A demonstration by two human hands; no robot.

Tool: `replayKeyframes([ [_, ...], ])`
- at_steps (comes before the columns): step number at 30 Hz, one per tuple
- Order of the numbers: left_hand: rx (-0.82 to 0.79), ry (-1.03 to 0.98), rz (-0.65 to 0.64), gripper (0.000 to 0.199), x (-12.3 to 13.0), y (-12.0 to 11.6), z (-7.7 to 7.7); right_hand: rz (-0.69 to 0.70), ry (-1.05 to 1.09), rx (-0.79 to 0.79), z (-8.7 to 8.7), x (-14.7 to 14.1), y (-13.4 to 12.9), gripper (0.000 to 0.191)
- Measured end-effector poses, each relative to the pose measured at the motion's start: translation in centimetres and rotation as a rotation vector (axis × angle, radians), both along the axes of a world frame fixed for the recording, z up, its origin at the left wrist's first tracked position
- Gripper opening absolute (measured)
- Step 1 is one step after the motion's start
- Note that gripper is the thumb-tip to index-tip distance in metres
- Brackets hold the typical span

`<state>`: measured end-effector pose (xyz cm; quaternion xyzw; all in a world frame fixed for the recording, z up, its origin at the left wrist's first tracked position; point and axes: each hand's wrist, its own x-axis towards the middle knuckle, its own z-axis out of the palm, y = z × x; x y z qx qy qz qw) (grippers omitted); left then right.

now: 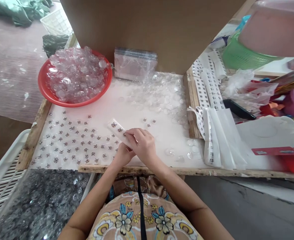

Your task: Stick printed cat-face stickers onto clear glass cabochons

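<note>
A narrow white strip of stickers [115,128] with dark animal-face prints slants up and left from my hands. My left hand [123,154] is closed around its lower end, close to the table's front edge. Over it, my right hand [142,141] pinches at a sticker on the strip with thumb and forefinger. To the left, many clear round discs bearing the same print [74,140] lie spread on the white tabletop [134,110]. A few printed discs [149,124] sit apart, right of my hands. Plain clear discs [162,96] are scattered further back.
A red basin [74,103] heaped with clear discs stands back left. Behind is a large cardboard box [147,30] with a plastic-wrapped pack [135,65] before it. More sticker strips [213,90] lie past the wooden divider [193,106]. A white crate [5,170] sits lower left.
</note>
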<state>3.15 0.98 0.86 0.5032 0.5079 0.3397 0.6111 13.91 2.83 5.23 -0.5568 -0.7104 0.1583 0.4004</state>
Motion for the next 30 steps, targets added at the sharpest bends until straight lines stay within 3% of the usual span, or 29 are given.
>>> replayKeyframes([
  [5,0.104,0.056,0.033,0.008,-0.1,0.2,-0.2,0.060,0.004,0.082,-0.3,-0.6,-0.4,0.014],
  [9,0.039,-0.002,0.045,0.008,-0.3,0.3,-0.4,0.110,0.133,0.048,0.6,0.3,-0.6,0.010],
  [12,-0.083,-0.135,0.053,0.028,-0.4,0.2,-0.5,0.027,0.281,-0.105,0.6,4.0,-0.3,0.008],
  [14,-0.129,-0.174,0.061,0.038,-0.4,0.2,-0.6,-0.075,0.332,-0.306,-0.3,7.6,-0.1,0.011],
  [16,-0.134,-0.165,0.059,0.039,-0.4,0.2,-0.6,-0.167,0.277,-0.479,-1.5,11.0,-0.1,0.017],
  [19,-0.114,-0.159,0.052,0.037,-0.4,0.1,-0.5,-0.179,0.167,-0.612,-3.1,14.0,-0.5,0.019],
  [25,-0.122,-0.173,0.104,0.038,-0.3,0.1,0.1,-0.185,-0.023,-0.650,-3.9,13.7,-1.1,0.012],
  [30,-0.115,-0.162,0.111,0.039,-0.3,0.0,0.2,-0.180,-0.162,-0.518,-5.1,12.3,-0.9,0.010],
])
